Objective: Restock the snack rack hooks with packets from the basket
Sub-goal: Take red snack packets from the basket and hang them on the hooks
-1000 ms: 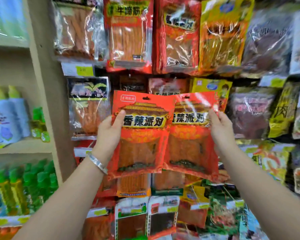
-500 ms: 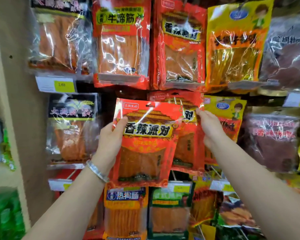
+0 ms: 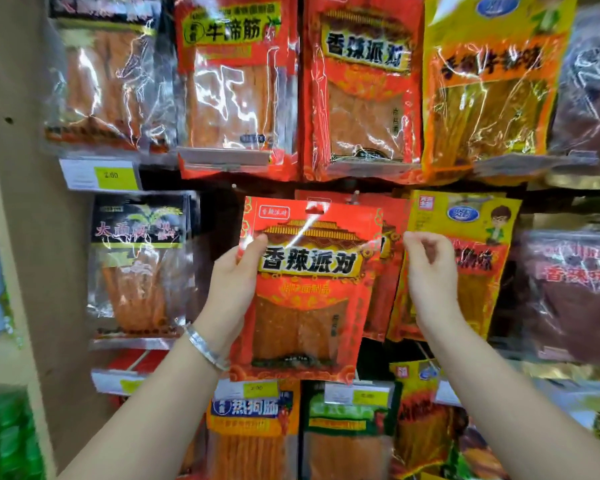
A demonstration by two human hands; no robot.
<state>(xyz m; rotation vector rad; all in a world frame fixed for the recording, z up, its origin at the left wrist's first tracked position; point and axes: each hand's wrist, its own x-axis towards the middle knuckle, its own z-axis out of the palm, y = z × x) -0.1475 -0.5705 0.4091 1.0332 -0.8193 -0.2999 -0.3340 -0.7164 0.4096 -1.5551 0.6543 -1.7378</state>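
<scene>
We see the left grip (image 3: pixel 234 275) clasping the left edge of a flat red plastic snack packet (image 3: pixel 309 292), thumb on its front. The packet is upright before the rack's middle row, its hang hole just below and left of a metal hook (image 3: pixel 355 195). A second red hanging packet (image 3: pixel 388 289) shows behind it. The right grip (image 3: pixel 430 268), fingers curled, sits just right of both, before a yellow plastic packet (image 3: pixel 471 237); we cannot tell whether it pinches anything.
</scene>
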